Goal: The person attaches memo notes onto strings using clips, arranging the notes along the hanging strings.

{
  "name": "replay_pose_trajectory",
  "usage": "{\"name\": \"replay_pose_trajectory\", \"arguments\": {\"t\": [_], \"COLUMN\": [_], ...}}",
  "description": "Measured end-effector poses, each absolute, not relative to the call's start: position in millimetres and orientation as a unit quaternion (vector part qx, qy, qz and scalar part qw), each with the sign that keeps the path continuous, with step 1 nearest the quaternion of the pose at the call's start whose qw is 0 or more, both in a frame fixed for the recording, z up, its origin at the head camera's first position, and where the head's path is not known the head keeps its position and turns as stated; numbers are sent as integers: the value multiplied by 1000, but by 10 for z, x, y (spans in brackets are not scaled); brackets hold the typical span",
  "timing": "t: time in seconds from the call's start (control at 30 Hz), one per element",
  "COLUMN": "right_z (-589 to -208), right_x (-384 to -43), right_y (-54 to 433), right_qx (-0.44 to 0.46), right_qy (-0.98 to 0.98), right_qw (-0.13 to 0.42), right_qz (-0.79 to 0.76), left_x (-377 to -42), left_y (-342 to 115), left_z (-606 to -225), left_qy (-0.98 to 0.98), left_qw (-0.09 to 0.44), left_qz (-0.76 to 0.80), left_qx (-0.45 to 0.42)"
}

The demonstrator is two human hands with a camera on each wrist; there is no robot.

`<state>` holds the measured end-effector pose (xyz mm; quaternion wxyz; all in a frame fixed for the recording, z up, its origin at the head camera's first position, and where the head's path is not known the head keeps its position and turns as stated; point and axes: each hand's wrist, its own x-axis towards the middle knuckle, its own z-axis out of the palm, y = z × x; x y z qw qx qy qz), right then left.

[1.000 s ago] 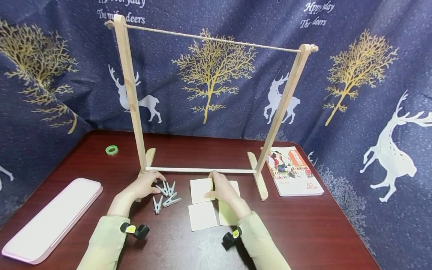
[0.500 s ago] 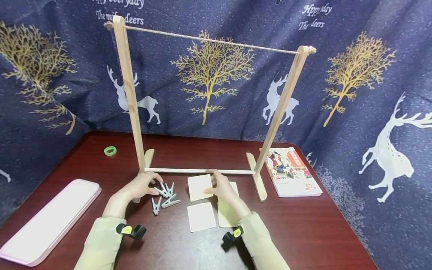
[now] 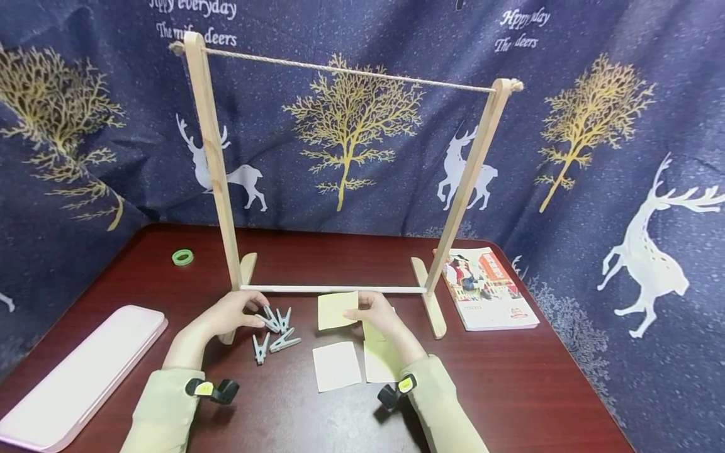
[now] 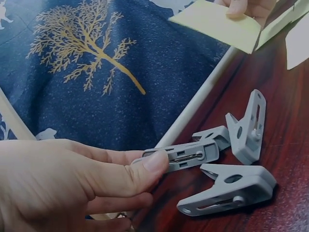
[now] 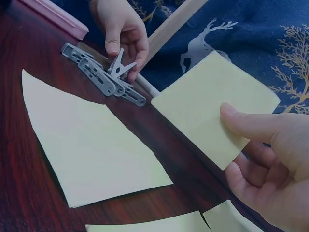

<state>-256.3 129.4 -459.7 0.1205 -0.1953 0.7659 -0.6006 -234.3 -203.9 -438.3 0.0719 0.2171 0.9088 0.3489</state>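
My left hand (image 3: 231, 313) pinches a grey clothespin (image 4: 208, 151) between thumb and index finger, at the left of the table. More grey clothespins lie close by: one clothespin (image 4: 234, 188) in front, another clothespin (image 4: 250, 133) standing on edge beside it. With thumb on top and fingers beneath, my right hand (image 3: 381, 313) pinches a pale yellow square sticky note (image 5: 203, 106) by its right edge, raised over the table. Below it lie a whitish paper square (image 3: 337, 368) and a yellow paper square (image 3: 381, 365), the latter partly covered by my right wrist.
A wooden frame (image 3: 214, 151) with a rope (image 3: 351, 70) strung across its top stands behind my hands. Its white bottom bar (image 3: 306, 289) runs just past my fingers. A pink-white case (image 3: 85, 371), a green ring (image 3: 182, 257) and a booklet (image 3: 489, 289) lie at the sides.
My right hand has raised the sticky note from the paper squares and tilted it upright. My left fingers have stayed at the clothespins, closing on one. The head view has shifted slightly.
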Motion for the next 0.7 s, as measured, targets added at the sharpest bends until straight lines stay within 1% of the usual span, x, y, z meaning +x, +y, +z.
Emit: {"name": "replay_pose_trajectory", "arguments": {"t": [0.17, 0.37, 0.47, 0.7], "right_z": [-4594, -4579, -4572, -4541], "right_x": [-2556, -2557, -2561, -2551], "right_y": [1302, 1286, 1288, 1335], "right_qx": [-202, -208, -202, -186], "right_qy": [759, 736, 732, 734], "right_qw": [124, 134, 140, 141], "right_qz": [-606, -630, -635, -637], "left_x": [-2336, -2329, -2336, -2340], "left_y": [-2078, -2125, -2106, -2021], "left_z": [-4349, -4341, -4337, -4332], "left_qy": [895, 881, 871, 849], "left_qw": [74, 60, 52, 52], "left_qz": [377, 405, 421, 465], "left_qx": [229, 239, 248, 245]}}
